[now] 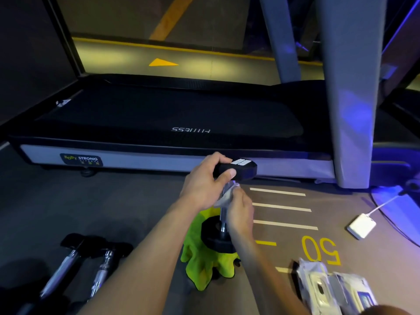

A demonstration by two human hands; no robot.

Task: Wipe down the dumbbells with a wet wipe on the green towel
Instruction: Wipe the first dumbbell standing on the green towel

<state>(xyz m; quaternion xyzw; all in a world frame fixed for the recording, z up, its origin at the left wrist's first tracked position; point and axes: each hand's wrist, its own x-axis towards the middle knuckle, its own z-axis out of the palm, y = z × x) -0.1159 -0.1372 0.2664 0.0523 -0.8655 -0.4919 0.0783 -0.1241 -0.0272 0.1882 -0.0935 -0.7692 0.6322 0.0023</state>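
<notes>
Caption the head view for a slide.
Left hand steadies an upright dumbbell on the green towel while right hand wipes its handle.

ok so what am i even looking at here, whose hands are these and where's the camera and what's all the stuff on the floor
This is one picture from a camera worn on a person's head, looking down at their own bare hands on a gym floor. The left hand grips the top head of a dumbbell standing on end on a green towel. The right hand holds a wet wipe wrapped around the metal handle. To the left lie two more dumbbells. At lower right are wipe packs, with a small white box on a cable farther back. Behind it all is a treadmill.
</notes>
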